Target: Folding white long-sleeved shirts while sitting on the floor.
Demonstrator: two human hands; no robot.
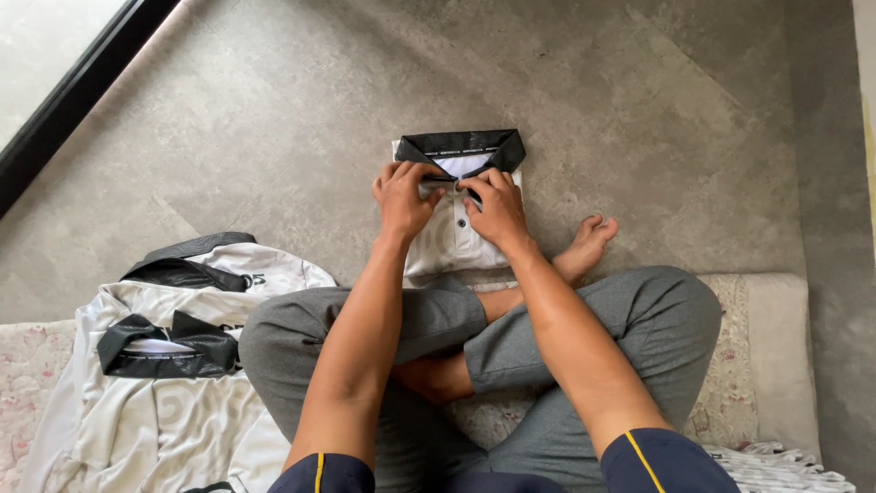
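A folded white polo shirt (449,242) with a black collar (464,143) lies on the grey floor in front of my crossed legs. Both hands rest on its button placket just below the collar. My left hand (402,196) pinches the fabric on the left side of the placket. My right hand (494,205) pinches it on the right side, fingertips almost meeting the left hand's. The lower part of the shirt is hidden behind my wrists and knee.
A pile of unfolded white shirts with black collars (164,351) lies at my left on a floral mat (768,338). A dark window frame (64,105) runs along the top left. Striped white fabric (776,466) shows at bottom right. My bare foot (589,242) rests beside the folded shirt.
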